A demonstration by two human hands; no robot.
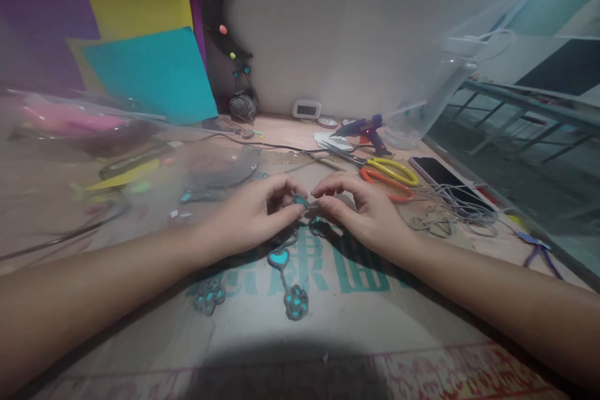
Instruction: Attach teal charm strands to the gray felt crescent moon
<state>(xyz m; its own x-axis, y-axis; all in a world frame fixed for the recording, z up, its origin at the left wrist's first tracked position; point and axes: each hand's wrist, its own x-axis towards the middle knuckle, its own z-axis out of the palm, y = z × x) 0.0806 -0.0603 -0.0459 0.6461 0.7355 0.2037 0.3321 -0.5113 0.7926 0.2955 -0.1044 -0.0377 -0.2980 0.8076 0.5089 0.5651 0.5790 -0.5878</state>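
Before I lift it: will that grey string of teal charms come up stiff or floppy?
Probably floppy: the cord bends loosely between the heart charm and paw charm. Likely light, since the left hand and right hand pinch one teal piece by fingertips.

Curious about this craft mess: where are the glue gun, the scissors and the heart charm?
glue gun (366, 129), head view, blue body.
scissors (374, 165), head view, yellow handle.
heart charm (279, 257), head view, teal centre.

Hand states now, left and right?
Left hand: pinched shut on the small teal piece.
Right hand: fingertips closed on that same piece.
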